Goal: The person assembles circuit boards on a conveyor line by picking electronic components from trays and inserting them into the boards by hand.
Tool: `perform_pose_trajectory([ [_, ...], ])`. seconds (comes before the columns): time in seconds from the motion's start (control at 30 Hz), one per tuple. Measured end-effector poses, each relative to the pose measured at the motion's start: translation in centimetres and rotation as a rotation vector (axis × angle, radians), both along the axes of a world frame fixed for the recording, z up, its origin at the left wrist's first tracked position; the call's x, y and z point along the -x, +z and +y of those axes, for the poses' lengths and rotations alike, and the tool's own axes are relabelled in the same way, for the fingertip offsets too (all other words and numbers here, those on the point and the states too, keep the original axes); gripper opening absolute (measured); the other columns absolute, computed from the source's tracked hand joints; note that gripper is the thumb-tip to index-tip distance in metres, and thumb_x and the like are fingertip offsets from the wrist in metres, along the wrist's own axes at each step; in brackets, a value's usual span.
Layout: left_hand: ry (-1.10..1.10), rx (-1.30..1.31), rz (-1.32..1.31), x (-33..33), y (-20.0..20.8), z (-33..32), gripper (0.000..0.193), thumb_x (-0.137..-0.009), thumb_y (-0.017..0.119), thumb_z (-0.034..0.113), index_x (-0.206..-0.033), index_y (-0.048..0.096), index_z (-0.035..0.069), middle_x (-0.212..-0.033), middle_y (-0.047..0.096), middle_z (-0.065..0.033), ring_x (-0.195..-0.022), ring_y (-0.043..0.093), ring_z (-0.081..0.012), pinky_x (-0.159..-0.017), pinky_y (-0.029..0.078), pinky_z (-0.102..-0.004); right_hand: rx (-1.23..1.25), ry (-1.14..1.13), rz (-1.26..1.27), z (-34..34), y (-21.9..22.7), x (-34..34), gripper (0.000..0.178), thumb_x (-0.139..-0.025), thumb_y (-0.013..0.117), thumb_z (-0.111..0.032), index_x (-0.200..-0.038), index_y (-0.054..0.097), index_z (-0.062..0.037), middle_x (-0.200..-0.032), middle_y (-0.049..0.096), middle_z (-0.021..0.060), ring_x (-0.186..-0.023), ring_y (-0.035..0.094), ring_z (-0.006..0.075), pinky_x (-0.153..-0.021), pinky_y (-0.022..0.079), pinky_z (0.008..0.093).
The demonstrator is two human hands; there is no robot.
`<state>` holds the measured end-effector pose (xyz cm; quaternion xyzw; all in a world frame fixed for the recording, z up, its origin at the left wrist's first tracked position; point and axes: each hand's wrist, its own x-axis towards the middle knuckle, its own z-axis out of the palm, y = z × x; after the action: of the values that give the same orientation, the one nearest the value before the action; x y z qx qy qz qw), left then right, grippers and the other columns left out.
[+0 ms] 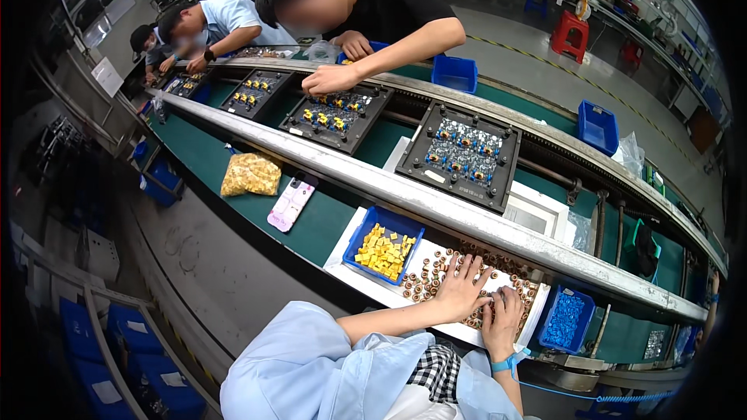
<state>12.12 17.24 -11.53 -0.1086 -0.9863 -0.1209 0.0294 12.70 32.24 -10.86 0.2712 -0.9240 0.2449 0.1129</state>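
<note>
Small copper-coloured ring-shaped parts, which look like wound coils (pixel 421 283), lie scattered in a white tray (pixel 345 252) in front of me. My left hand (pixel 461 293) rests over them with its fingers spread forward. Close beside it, my right hand (pixel 504 315) lies on the parts too, fingers stretched out, a blue wrist strap (pixel 504 364) on that wrist. Neither hand visibly grips anything; what lies under the palms is hidden. A blue bin of yellow blocks (pixel 383 253) stands at the tray's left end. Right of the tray is a blue bin of small blue parts (pixel 566 319).
Beyond a metal rail (pixel 311 175), a black fixture with circuit boards (pixel 465 154) sits on the line. A phone (pixel 292 202) and a bag of yellow parts (pixel 250 175) lie at left. A co-worker's hand (pixel 331 79) reaches over another fixture. A coiled blue cord (pixel 634 398) runs right.
</note>
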Motion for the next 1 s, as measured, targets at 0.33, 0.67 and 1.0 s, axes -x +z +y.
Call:
perform_pose_trajectory([
  [0.33,-0.047,-0.044,-0.127,1.2,0.9,0.7,0.059,-0.090,0.038,0.042,-0.133,0.034,0.001,-0.133,0.035,-0.0260,-0.125,0.029,-0.0449,-0.102,0.015,-0.0596,0.107,-0.032,-0.032,0.1,-0.2,-0.1,0.033,-0.074,0.057,-0.004,-0.106,0.051,-0.0005,-0.115,0.049,0.0159,-0.108,0.045,0.0333,-0.095,0.033,0.0438],
  [0.67,-0.093,-0.186,0.135,0.4,0.2,0.9,0.048,-0.089,0.044,0.033,-0.127,0.041,0.003,-0.128,0.041,-0.0224,-0.123,0.034,-0.0416,-0.102,0.020,-0.0551,0.129,-0.038,0.020,0.0,0.2,-0.2,0.036,-0.074,0.057,0.000,-0.109,0.051,-0.0005,-0.112,0.051,0.0153,-0.102,0.048,0.0319,-0.092,0.037,0.0392],
  [1.0,-0.384,-0.732,0.337,-0.4,8.0,0.6,0.011,-0.077,0.062,0.005,-0.087,0.064,0.002,-0.072,0.059,-0.0048,-0.068,0.054,-0.0194,-0.071,0.043,-0.0308,0.357,-0.132,0.001,2.0,4.5,-1.7,0.011,-0.074,0.060,0.000,-0.086,0.060,-0.0009,-0.074,0.057,0.0094,-0.060,0.048,0.0238,-0.058,0.041,0.0317],
])
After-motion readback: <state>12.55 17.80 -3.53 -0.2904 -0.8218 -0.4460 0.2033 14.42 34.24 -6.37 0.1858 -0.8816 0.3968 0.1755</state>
